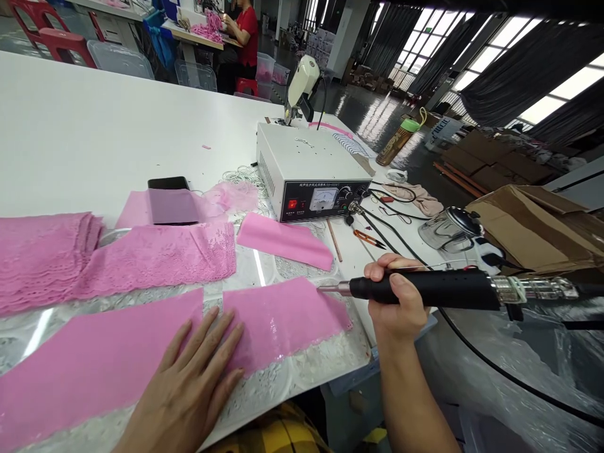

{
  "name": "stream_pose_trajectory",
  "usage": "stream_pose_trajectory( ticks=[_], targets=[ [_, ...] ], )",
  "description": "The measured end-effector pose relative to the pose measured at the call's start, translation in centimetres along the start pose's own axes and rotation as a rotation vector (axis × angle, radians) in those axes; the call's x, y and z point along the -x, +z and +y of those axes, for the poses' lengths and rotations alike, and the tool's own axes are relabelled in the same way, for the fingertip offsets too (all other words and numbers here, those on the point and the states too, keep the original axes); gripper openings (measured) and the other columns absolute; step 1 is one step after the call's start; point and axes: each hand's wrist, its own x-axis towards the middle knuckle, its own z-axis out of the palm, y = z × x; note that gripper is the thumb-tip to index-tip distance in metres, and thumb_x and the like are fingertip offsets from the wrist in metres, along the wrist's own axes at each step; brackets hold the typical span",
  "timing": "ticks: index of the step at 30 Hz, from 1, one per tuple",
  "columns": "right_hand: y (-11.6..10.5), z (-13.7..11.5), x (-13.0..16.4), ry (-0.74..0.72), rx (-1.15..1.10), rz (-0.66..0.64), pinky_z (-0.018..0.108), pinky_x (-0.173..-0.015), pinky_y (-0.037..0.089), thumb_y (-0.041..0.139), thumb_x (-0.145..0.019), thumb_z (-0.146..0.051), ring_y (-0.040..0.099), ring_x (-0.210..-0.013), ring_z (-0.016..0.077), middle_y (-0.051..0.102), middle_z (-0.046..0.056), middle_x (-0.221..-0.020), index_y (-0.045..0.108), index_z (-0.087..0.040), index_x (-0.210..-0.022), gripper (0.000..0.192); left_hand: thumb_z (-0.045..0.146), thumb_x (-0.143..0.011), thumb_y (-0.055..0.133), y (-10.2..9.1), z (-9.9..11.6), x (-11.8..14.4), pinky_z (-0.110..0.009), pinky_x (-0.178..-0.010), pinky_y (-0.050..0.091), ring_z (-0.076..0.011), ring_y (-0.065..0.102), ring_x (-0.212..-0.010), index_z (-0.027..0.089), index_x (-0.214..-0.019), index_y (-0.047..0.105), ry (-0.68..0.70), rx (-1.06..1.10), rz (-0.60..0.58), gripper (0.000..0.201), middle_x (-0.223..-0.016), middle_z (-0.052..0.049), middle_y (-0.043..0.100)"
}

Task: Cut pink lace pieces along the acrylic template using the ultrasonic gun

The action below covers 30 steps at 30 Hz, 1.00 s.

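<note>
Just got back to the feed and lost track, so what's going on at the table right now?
A person is working pink fabric at a white table. The left hand lies flat on a pink fabric piece with a lace edge. The right hand grips a black handheld tool, its metal tip at the fabric's right edge. A cable leads toward a white control box behind. More pink lace lies to the left.
</note>
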Motion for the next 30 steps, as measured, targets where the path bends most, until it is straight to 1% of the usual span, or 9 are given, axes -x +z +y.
stream_pose_trajectory(
  ticks=[8,13,16,19,24,30],
  targets=[
    [0.0,0.1,-0.2,-0.02,0.011,-0.019,0.031,-0.058,0.046,0.063,-0.068,-0.022,0.053,-0.057,0.0111,0.057,0.0,-0.077,0.059,-0.019,-0.072,0.006,0.037,-0.098,0.041,0.2,-0.2,-0.1,-0.045,-0.122,0.015,-0.0306,0.036,-0.141,0.013,-0.14,0.049,0.018,0.005,0.01,0.049,-0.145,-0.012,0.05],
    [-1.6,-0.8,-0.4,-0.03,0.026,0.016,0.031,-0.057,0.045,0.06,-0.067,-0.025,0.051,-0.056,0.0106,0.056,0.0,-0.078,0.059,-0.02,-0.074,0.009,0.041,-0.099,0.036,0.6,-0.3,0.2,-0.046,-0.123,0.013,-0.0299,0.039,-0.14,0.017,-0.142,0.047,0.028,0.006,0.021,0.05,-0.145,-0.011,0.05],
    [-2.6,-1.3,-0.1,-0.014,0.047,0.022,0.03,-0.055,0.044,0.061,-0.066,-0.026,0.05,-0.056,0.0106,0.056,0.0,-0.077,0.059,-0.019,-0.073,0.009,0.04,-0.099,0.036,0.8,-0.4,0.3,-0.046,-0.123,0.013,-0.0302,0.036,-0.142,0.018,-0.142,0.046,0.032,0.013,0.012,0.05,-0.147,-0.01,0.048],
    [-3.3,-1.4,0.2,-0.004,0.06,0.033,0.03,-0.056,0.045,0.061,-0.066,-0.026,0.051,-0.056,0.0105,0.056,0.0,-0.077,0.06,-0.019,-0.072,0.009,0.038,-0.099,0.037,0.9,-0.5,0.5,-0.047,-0.122,0.013,-0.0316,0.03,-0.144,0.016,-0.145,0.043,0.045,0.017,-0.001,0.051,-0.15,-0.011,0.044],
    [-3.5,-1.4,0.1,-0.014,0.044,0.073,0.03,-0.056,0.045,0.06,-0.065,-0.024,0.05,-0.055,0.0104,0.057,0.0,-0.077,0.061,-0.019,-0.073,0.009,0.037,-0.099,0.037,0.8,-0.6,0.4,-0.046,-0.122,0.012,-0.0316,0.026,-0.146,0.014,-0.148,0.038,0.059,0.016,-0.004,0.054,-0.151,-0.011,0.042],
    [-3.4,-1.4,0.1,-0.019,0.02,0.059,0.03,-0.056,0.044,0.061,-0.066,-0.024,0.051,-0.055,0.0103,0.058,0.0,-0.077,0.061,-0.019,-0.073,0.009,0.038,-0.099,0.036,0.9,-0.6,0.2,-0.046,-0.123,0.011,-0.0314,0.025,-0.146,0.014,-0.149,0.035,0.054,0.026,-0.003,0.055,-0.152,-0.011,0.04]
  ],
)
